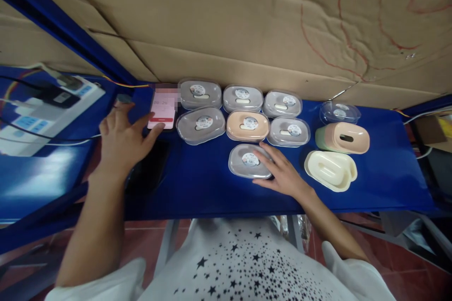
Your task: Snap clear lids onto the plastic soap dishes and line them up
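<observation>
My left hand (122, 138) is open, fingers spread, at the left end of the blue table. Its thumb and index finger reach over a phone (163, 109) showing a pink screen with a red bar. With my right hand (282, 171) I grip the right end of a grey oval box with a clear lid (243, 162), thumb at the near edge and fingers over the lid and far edge. This box rests on the table in front of two rows of similar boxes. One of those, a peach box (247, 126), sits mid-row; the others, like the grey box (201, 126), are grey.
To the right stand a clear lid (340, 113), stacked peach and green box parts (348, 138) and cream trays (331, 170). A dark flat object (146, 174) lies below my left hand. Far left is a power strip (52, 115) with cables. A cardboard wall (212, 23) rises behind.
</observation>
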Demonstrator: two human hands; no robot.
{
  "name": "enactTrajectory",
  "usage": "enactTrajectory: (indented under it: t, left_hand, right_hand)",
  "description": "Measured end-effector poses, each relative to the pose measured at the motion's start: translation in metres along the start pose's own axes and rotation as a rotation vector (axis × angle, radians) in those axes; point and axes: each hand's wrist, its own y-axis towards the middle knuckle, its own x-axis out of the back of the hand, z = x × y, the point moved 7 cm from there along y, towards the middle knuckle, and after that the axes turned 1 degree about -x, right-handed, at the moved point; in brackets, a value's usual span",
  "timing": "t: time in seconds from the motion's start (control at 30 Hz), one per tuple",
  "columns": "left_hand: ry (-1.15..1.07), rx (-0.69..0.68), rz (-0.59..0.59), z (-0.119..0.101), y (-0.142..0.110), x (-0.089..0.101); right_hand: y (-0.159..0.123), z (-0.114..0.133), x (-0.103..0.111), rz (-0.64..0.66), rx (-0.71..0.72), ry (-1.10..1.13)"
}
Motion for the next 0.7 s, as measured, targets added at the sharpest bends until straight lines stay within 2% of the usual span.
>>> enactTrajectory:
  t: [0.1,0.2,0.27,0.33,0.4,0.47,0.57,0.7]
  left_hand:
    - [0.012,-0.007,-0.016,-0.006,-0.001,0.007]
    - [-0.01,-0.046,-0.085,-0.037,-0.014,0.027]
    - [-0.144,-0.158,-0.038,-0.077,-0.031,0.033]
    - [-0.251,-0.355,0.042,-0.126,-0.054,0.031]
    - [-0.316,-0.521,0.15,-0.169,-0.078,0.018]
    - [-0.349,-0.591,0.203,-0.195,-0.093,0.002]
    - [-0.364,-0.58,0.23,-0.208,-0.099,-0.02]
    - [-0.387,-0.525,0.213,-0.204,-0.097,-0.029]
  right_hand:
    - [0.0,0.0,0.0,0.005,-0.006,-0.002]
    - [-0.001,-0.001,0.0,0.011,-0.011,0.002]
    - [-0.001,0.001,0.0,0.013,-0.004,0.003]
    - [0.0,0.005,-0.002,0.011,0.025,0.002]
    - [0.002,0.011,-0.005,0.014,0.063,0.0]
    - [0.005,0.015,-0.008,0.029,0.084,-0.004]
    - [0.004,0.018,-0.006,0.065,0.087,-0.042]
    - [-0.016,0.013,0.027,-0.004,0.015,-0.087]
